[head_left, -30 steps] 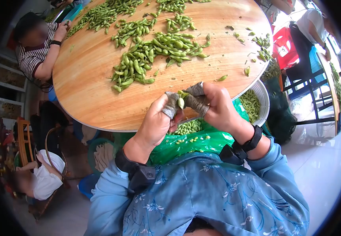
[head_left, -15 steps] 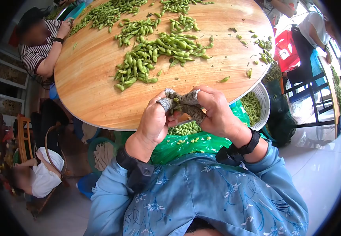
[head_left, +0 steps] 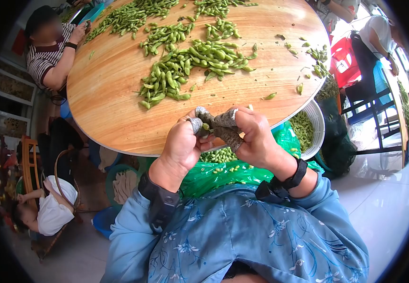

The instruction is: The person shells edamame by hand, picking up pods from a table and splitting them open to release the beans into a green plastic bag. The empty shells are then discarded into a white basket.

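Note:
Grey knitted covers wrap the thumb and index fingertips of both my hands, which meet just off the near edge of the round wooden table (head_left: 114,118). A green soybean pod (head_left: 206,127) is pinched in my left hand (head_left: 177,148). My right hand (head_left: 260,139) is closed with its covered fingertips pressed against the same pod, so much of the pod is hidden. Shelled green beans (head_left: 221,154) lie below the hands on a green plastic bag (head_left: 209,177) across my lap. Beyond my fingers, a pile of whole pods (head_left: 166,80) spreads over the tabletop.
A white perforated basket (head_left: 318,129) of pods stands right of my hands, beside a dark net sack (head_left: 334,141). Across the table to the left sits a person in a striped shirt (head_left: 48,70). A red chair (head_left: 343,61) is farther right. Loose pods (head_left: 270,95) dot the table's right side.
My fingertips have shifted slightly, and more of the light green pod shows between them. A small pale bit now shows above my right hand. The person at left has raised their head a little.

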Available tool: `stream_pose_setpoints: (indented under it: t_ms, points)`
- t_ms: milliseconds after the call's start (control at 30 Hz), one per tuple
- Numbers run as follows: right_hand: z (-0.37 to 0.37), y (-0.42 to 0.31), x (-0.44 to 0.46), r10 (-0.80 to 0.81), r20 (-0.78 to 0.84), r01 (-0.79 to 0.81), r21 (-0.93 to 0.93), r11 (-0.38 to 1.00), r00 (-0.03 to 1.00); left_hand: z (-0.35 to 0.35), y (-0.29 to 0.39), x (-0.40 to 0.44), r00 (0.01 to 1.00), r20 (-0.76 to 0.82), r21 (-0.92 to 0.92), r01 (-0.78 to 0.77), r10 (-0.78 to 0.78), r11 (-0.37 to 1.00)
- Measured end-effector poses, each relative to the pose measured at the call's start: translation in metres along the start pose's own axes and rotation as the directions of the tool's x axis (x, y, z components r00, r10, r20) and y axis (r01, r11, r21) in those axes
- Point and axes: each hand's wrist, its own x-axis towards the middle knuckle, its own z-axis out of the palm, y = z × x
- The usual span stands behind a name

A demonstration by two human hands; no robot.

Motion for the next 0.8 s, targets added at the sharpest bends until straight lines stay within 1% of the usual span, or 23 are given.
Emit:
stream_pose_setpoints:
  t_ms: [33, 67, 100, 133, 167, 200, 233, 267, 300, 333, 367, 400, 433, 467, 500, 533, 567, 600, 633, 700, 733, 767, 800]
  points:
    - [0.000, 0.000, 0.000, 0.005, -0.008, -0.005, -0.025, 1.000, 1.000, 0.000, 0.001, 0.000, 1.000, 0.001, 0.001, 0.000, 0.000, 1.000]
    - [0.001, 0.000, -0.001, 0.005, -0.009, -0.005, -0.026, 1.000, 1.000, 0.000, 0.002, -0.001, 0.998, 0.051, 0.078, -0.035, 0.031, 0.996]
    - [0.001, -0.001, -0.002, 0.080, -0.052, -0.075, 0.100, 0.992, 0.995, 0.001, 0.003, -0.001, 0.993, 0.104, 0.153, -0.072, 0.056, 0.986]
    - [0.000, -0.001, -0.003, 0.160, -0.088, -0.137, 0.226, 0.965, 0.983, 0.003, 0.003, -0.002, 0.993, 0.108, 0.155, -0.070, 0.054, 0.985]
    - [-0.004, 0.000, -0.005, 0.161, -0.092, -0.137, 0.224, 0.965, 0.983, 0.006, 0.001, -0.004, 0.991, 0.094, 0.279, -0.120, 0.097, 0.953]
    - [-0.013, 0.003, -0.008, 0.217, -0.174, -0.156, 0.311, 0.938, 0.961, 0.008, 0.001, -0.005, 0.986, 0.087, 0.398, -0.165, 0.142, 0.902]
    - [-0.023, 0.006, -0.012, 0.278, -0.248, -0.165, 0.397, 0.903, 0.928, 0.007, 0.001, -0.004, 0.986, 0.090, 0.400, -0.164, 0.139, 0.902]
    - [-0.042, 0.010, -0.019, 0.257, -0.298, -0.162, 0.308, 0.937, 0.919, 0.005, 0.001, -0.002, 0.959, 0.137, 0.562, -0.281, 0.247, 0.778]
    - [-0.066, 0.015, -0.028, 0.232, -0.345, -0.164, 0.215, 0.963, 0.909, 0.003, -0.001, 0.001, 0.918, 0.205, 0.693, -0.380, 0.338, 0.612]
    - [-0.088, 0.015, -0.037, 0.299, -0.356, -0.265, 0.144, 0.954, 0.885, 0.002, -0.003, 0.005, 0.897, 0.215, 0.715, -0.414, 0.386, 0.563]
    - [-0.108, 0.016, -0.047, 0.363, -0.371, -0.362, 0.074, 0.929, 0.855, 0.004, -0.001, 0.008, 0.898, 0.219, 0.713, -0.414, 0.382, 0.565]
    - [-0.125, 0.018, -0.058, 0.379, -0.397, -0.449, -0.099, 0.888, 0.836, 0.007, 0.001, 0.011, 0.890, 0.235, 0.797, -0.406, 0.392, 0.446]
    - [-0.139, 0.019, -0.069, 0.389, -0.426, -0.524, -0.265, 0.809, 0.817, 0.011, 0.002, 0.016, 0.882, 0.253, 0.864, -0.391, 0.398, 0.318]
    - [-0.149, 0.024, -0.082, 0.391, -0.432, -0.529, -0.267, 0.805, 0.813, 0.008, -0.005, 0.029, 0.814, 0.317, 0.867, -0.457, 0.487, 0.199]
    - [-0.153, 0.028, -0.092, 0.405, -0.414, -0.558, -0.376, 0.740, 0.816, 0.015, -0.005, 0.036, 0.815, 0.323, 0.864, -0.461, 0.482, 0.201]
    - [-0.154, 0.030, -0.100, 0.423, -0.394, -0.575, -0.478, 0.663, 0.816, 0.021, -0.006, 0.042, 0.794, 0.359, 0.899, -0.435, 0.489, 0.046]
    - [-0.149, 0.032, -0.107, 0.479, -0.397, -0.617, -0.395, 0.681, 0.783, 0.028, -0.007, 0.046, 0.778, 0.395, 0.912, -0.396, 0.488, -0.109]
    - [-0.139, 0.034, -0.109, 0.477, -0.357, -0.592, -0.386, 0.708, 0.803, 0.039, -0.006, 0.047, 0.817, 0.384, 0.923, -0.352, 0.429, -0.156]
    - [-0.129, 0.038, -0.108, 0.476, -0.315, -0.568, -0.374, 0.733, 0.822, 0.043, -0.009, 0.051, 0.826, 0.378, 0.926, -0.348, 0.419, -0.148]
    - [-0.108, 0.040, -0.096, 0.559, -0.116, -0.548, -0.434, 0.715, 0.821, 0.049, -0.013, 0.057, 0.798, 0.522, 0.825, -0.380, 0.302, -0.419]
    - [-0.095, 0.048, -0.091, 0.539, -0.044, -0.491, -0.481, 0.726, 0.841, 0.051, -0.014, 0.058, 0.780, 0.550, 0.794, -0.377, 0.298, -0.477]
    - [-0.080, 0.060, -0.088, 0.517, 0.030, -0.427, -0.524, 0.737, 0.855, 0.050, -0.016, 0.056, 0.783, 0.549, 0.794, -0.379, 0.293, -0.475]
    - [-0.066, 0.074, -0.085, 0.477, 0.107, -0.352, -0.539, 0.765, 0.872, 0.048, -0.016, 0.054, 0.761, 0.583, 0.769, -0.405, 0.283, -0.494]
